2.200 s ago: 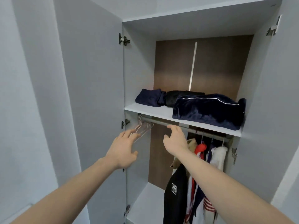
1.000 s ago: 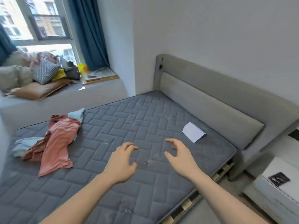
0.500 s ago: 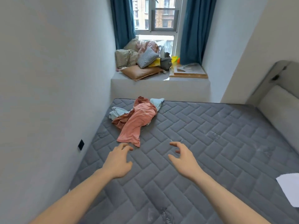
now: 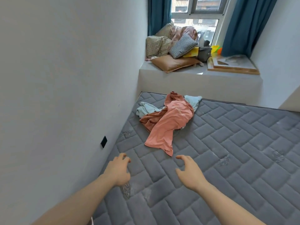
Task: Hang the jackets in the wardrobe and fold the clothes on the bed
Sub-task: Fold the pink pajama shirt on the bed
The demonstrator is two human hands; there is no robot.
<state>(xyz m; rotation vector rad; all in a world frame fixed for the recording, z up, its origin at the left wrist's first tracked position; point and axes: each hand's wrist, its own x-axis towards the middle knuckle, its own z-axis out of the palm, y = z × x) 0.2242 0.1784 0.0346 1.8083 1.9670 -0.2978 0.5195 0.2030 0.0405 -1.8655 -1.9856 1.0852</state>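
Head view: we hold both bare arms out over the grey quilted mattress of the bed (image 4: 227,143). Our left hand (image 4: 117,172) hovers near the white wall (image 4: 65,78), fingers loosely curled, holding nothing. Our right hand (image 4: 190,172) is just beside it, fingers spread and slightly bent, also holding nothing. Whether either hand touches the mattress we cannot tell.

The crumpled salmon-pink cotton shirt (image 4: 168,125) lies unfolded on the mattress ahead of both hands, its lower hem near our right hand but apart from it. A rumpled pale blue garment (image 4: 146,108) lies partly under the shirt, poking out on both sides, close to the wall.

Beyond the bed, a grey window ledge (image 4: 194,82) carries a tan leather-look cushion (image 4: 173,62), a black-and-white checked pillow (image 4: 181,46), bundled floral bedding (image 4: 159,44) and a flat wooden-framed board (image 4: 232,64). Teal curtains (image 4: 243,25) flank the window. A small black wall socket (image 4: 103,141) sits low on the wall.
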